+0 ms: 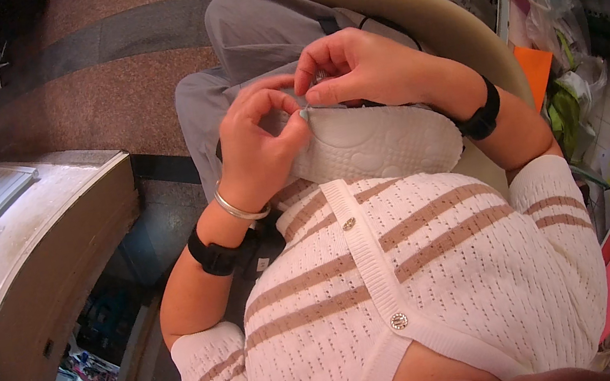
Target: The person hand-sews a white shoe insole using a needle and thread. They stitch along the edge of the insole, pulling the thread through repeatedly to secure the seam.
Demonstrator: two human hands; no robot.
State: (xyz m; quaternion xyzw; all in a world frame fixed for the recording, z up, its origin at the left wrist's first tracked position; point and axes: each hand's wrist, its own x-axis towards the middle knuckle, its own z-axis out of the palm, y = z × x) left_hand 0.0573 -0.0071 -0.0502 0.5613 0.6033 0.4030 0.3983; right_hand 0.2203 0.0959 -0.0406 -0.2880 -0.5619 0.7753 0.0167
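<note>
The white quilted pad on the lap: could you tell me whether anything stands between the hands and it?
Nothing visible does: the left hand and right hand both pinch the edge of the white quilted pad directly.

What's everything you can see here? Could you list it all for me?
Quilted pad: one, white, on the lap, held at its left end by both hands.
Chair: one, beige curved back, behind the hands.
Cabinet: one, off-white, at the left on the floor.
Orange sheet: one, at the right among cluttered bags.
Cardigan: one, white knit with tan stripes, lower middle.
Trousers: grey, upper middle.
Bangle: one, silver, left wrist.
Wristbands: two, black, one on each forearm.
Left hand: fingers pinching the pad's edge.
Right hand: fingers pinching the same edge.
</note>
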